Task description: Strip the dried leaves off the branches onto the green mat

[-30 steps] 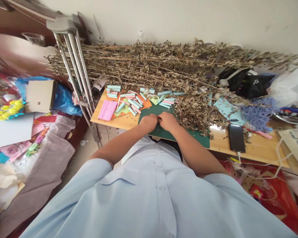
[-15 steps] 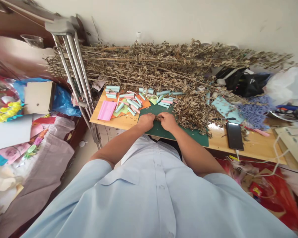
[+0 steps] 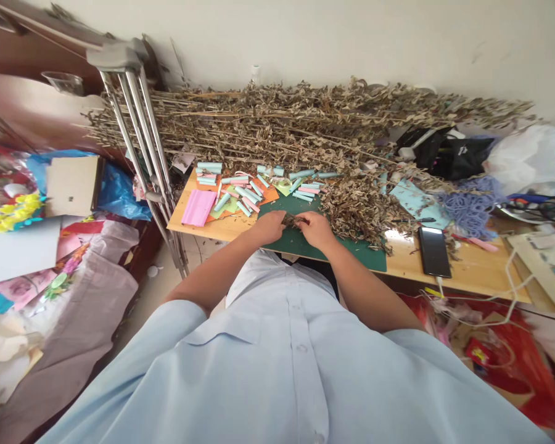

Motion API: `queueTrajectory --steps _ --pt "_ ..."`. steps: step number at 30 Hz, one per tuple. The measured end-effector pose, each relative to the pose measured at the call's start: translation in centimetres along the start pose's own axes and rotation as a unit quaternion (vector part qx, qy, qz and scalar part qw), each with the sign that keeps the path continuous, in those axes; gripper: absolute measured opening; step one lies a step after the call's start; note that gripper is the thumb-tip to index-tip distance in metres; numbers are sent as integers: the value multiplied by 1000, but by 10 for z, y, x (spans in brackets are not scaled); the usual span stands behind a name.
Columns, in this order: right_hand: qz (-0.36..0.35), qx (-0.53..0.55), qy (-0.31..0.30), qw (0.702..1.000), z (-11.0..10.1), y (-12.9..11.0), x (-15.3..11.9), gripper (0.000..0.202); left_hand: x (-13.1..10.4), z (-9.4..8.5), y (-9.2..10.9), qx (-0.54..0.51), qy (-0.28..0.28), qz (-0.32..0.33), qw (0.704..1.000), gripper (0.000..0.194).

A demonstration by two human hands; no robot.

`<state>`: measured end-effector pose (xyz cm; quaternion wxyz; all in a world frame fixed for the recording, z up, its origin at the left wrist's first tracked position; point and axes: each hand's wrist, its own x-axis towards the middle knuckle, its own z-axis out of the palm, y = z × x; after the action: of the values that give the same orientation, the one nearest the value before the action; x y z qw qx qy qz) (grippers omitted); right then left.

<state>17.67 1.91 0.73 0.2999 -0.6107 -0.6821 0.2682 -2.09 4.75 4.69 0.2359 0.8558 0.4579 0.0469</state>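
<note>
Close to the table's front edge, my left hand (image 3: 269, 227) and my right hand (image 3: 316, 229) are closed on a small bunch of dried leaves (image 3: 292, 219) between them. They work over a dark green mat (image 3: 361, 256). Right beside my right hand lies a loose heap of dried leaves (image 3: 358, 209). Beyond my hands, several rolled paper tubes (image 3: 248, 198) in light blue and pink rest on orange and green paper sheets. A pink folded sheet (image 3: 198, 208) lies to the left. My fingers partly hide the bunch.
Long dried leafy stalks (image 3: 277, 123) cover the table's back along the wall. Metal crutches (image 3: 143, 135) lean at the left. A phone (image 3: 433, 251) with a cable, blue-purple cord (image 3: 467, 206) and a white plastic bag (image 3: 525, 160) are at the right.
Both hands stay on the bunch of leaves. My left hand has shifted slightly left, and more of the bunch shows between the hands. The camera view has moved a little.
</note>
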Motion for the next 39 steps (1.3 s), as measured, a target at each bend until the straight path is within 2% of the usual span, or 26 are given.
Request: queueTrajectory --steps 4,7,10,13,18,24,28,33,39 --pt "-16 -15 19 1000 -7 -9 -1 25 -2 2 -10 -53 51 -39 997 31" --pt "-45 -22 21 999 -6 -14 4 26 0 4 -12 -70 57 -41 995 24" --pt "-76 -45 -13 996 -1 -17 9 27 3 7 -11 -62 69 -15 996 23" --pt "-89 -74 -50 992 6 -15 12 28 4 9 -10 -59 74 -17 995 18" --pt "-74 -155 -112 979 8 -19 16 27 2 10 -10 -90 87 -31 992 15" --pt "-55 -260 -182 947 0 -41 24 25 1 8 -8 -66 76 -22 995 18" --pt "-63 -245 -173 952 -3 -45 17 26 -1 7 -7 -74 77 7 994 12" --pt "-69 -214 -170 959 -6 -40 8 37 -2 12 -8 -92 100 13 991 18" --pt "-39 -90 -145 985 -12 -31 13 30 -2 15 -8 -68 107 5 992 21"
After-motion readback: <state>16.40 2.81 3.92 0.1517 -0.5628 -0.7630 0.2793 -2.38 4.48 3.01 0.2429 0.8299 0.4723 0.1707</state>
